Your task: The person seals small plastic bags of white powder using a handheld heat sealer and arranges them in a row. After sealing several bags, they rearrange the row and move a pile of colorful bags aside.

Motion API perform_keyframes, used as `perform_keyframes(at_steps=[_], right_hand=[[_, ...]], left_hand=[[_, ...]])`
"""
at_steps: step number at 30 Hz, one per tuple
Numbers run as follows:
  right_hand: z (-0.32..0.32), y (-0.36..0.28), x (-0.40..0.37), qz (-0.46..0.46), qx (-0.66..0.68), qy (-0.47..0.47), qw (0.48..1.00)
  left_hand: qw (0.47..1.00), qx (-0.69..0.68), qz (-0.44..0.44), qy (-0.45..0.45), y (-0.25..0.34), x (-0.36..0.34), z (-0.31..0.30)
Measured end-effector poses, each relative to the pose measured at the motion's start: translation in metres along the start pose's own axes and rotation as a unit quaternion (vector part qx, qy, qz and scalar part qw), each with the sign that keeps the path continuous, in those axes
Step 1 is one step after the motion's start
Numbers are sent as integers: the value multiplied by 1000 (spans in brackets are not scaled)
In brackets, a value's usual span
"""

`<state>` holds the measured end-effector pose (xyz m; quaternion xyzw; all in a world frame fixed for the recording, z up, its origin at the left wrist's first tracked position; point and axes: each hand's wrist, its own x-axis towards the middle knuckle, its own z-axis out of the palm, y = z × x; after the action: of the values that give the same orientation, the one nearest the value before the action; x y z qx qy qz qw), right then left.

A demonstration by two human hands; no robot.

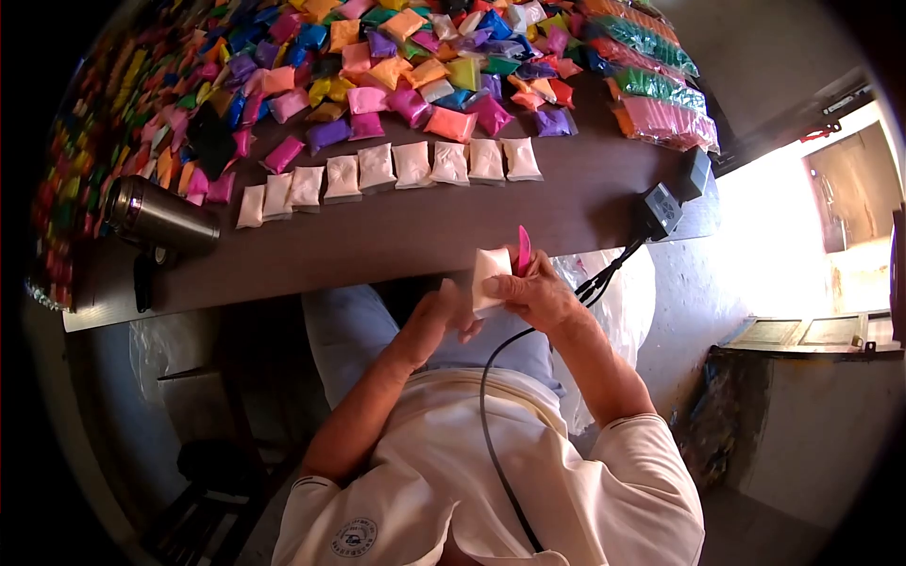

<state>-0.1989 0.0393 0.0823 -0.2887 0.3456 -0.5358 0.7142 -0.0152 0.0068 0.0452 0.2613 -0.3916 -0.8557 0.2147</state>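
My right hand [543,294] is closed on a pale cream packet [490,274], with the thumb pressed on its face. A bright pink plastic tool [524,247] with a flat, pointed end sticks up from the same hand. Just left of the packet is my left hand [432,319], somewhat blurred, its fingers apart and close to the packet's edge. On the table beyond both hands lies a slightly curved row of similar pale packets [412,165].
Colourful packets [387,71] are heaped across the back and left of the dark table [377,241]. A metal flask [165,215] lies at left. Bagged bundles [665,118] and black boxes with cables [661,209] are at right. One cable crosses my lap.
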Motion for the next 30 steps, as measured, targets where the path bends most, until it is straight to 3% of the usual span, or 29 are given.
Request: perform_keyframes(at_steps=[2,4,6,8,14,21,23,26,30], right_hand=[[9,-8,-3,-11,-34,30,999],[13,-12,-3,0,-46,27,999],[13,-7,-3,10,-58,26,998],[6,4,2,-56,-107,34,992],[0,-6,-3,-23,-211,80,974],[10,0,3,15,-212,122,969],[13,4,5,-28,-144,126,981],[15,-2,8,1,-93,134,987],[1,15,11,-35,-104,119,987]], left_hand=[[1000,-23,5,-1,3,0,2],[991,95,56,-70,8,5,4],[988,133,54,-64,2,7,-1],[982,173,52,-58,0,7,-2],[979,192,65,-13,7,2,3],[983,172,64,-17,6,5,6],[984,164,61,-13,7,3,7],[981,187,55,-24,9,2,7],[976,207,48,-49,-1,2,5]])
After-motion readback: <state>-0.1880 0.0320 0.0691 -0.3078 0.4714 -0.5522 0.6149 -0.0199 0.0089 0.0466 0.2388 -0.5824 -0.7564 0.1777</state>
